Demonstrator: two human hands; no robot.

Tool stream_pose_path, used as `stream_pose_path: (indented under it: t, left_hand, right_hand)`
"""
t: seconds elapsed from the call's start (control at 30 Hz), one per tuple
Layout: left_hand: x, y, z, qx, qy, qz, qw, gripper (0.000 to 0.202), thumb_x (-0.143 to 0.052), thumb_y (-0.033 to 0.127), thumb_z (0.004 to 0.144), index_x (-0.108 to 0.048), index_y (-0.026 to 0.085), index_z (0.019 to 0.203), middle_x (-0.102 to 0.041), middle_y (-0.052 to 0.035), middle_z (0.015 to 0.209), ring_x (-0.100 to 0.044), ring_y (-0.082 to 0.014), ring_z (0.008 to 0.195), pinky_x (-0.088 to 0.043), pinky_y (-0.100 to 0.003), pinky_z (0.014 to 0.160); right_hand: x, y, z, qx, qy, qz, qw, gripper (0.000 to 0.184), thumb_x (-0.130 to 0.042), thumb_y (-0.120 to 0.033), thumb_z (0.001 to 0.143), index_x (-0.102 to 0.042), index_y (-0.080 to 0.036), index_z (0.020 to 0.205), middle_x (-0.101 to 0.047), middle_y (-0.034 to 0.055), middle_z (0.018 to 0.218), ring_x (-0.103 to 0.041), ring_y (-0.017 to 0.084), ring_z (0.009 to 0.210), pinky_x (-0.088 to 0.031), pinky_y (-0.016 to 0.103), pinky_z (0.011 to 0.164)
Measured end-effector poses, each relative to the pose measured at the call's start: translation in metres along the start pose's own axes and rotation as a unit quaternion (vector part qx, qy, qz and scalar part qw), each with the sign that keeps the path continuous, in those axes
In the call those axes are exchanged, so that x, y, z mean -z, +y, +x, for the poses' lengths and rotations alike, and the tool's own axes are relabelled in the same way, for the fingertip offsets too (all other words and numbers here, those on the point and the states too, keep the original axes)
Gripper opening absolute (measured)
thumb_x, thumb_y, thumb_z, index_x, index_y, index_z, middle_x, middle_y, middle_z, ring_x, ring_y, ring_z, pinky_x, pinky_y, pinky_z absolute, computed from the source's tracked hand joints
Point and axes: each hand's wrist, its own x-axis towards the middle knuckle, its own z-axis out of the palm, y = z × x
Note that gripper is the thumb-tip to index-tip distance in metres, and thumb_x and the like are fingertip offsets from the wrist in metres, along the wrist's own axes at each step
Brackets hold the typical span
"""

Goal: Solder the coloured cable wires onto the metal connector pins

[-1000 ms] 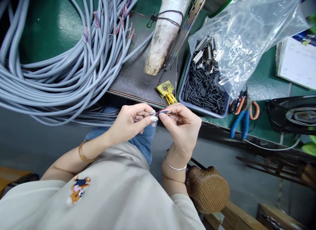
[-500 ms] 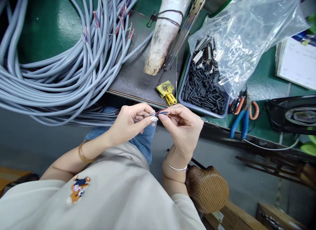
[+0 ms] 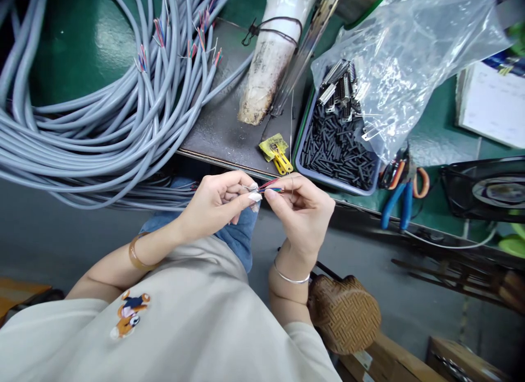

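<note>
My left hand (image 3: 217,201) is closed in a pinch on the end of a grey cable, just below the bench edge. Thin coloured wires (image 3: 270,186) fan out of that cable end. My right hand (image 3: 301,212) is closed too, its thumb and forefinger pinching those coloured wires. The two hands touch at the fingertips over my lap. A large bundle of grey cables (image 3: 102,119) with stripped coloured tips lies on the green bench to the left.
A blue tray (image 3: 305,133) of short black tubes and metal connectors sits right of the hands, under a clear plastic bag (image 3: 406,59). A yellow clip (image 3: 281,157), blue-handled pliers (image 3: 396,204), a dirty white roll (image 3: 270,64) and a woven stool (image 3: 344,313) are nearby.
The hands stay almost in place. My right fingers have shifted slightly along the coloured wires.
</note>
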Motion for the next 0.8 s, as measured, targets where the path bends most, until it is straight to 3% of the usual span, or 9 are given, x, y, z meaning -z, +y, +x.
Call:
stream_pose_path:
  t: [0.47,0.8]
  left_hand:
    - [0.002,0.002,0.001,0.034,-0.014,-0.028,0.999,0.04,-0.079,0.049,0.082,-0.059,0.014,0.088,-0.07,-0.0015,0.067,-0.053,-0.005,0.039,-0.043,-0.015,0.037]
    - [0.001,-0.001,0.001,-0.026,-0.008,-0.01,1.0,0.031,-0.078,0.04,0.085,-0.068,0.012,0.087,-0.071,-0.0021,0.069,-0.053,-0.0042,0.044,-0.046,-0.014,0.042]
  right_hand:
    - [-0.006,0.005,-0.004,-0.046,0.021,0.096,0.994,0.006,-0.078,-0.027,0.084,-0.074,-0.025,0.08,-0.063,-0.0045,0.072,-0.035,0.005,0.05,-0.026,0.023,0.045]
    - [-0.011,0.002,-0.005,-0.071,0.059,0.082,0.992,0.009,-0.078,-0.03,0.082,-0.073,-0.024,0.079,-0.053,-0.0056,0.061,-0.035,0.006,0.048,-0.026,0.022,0.042]
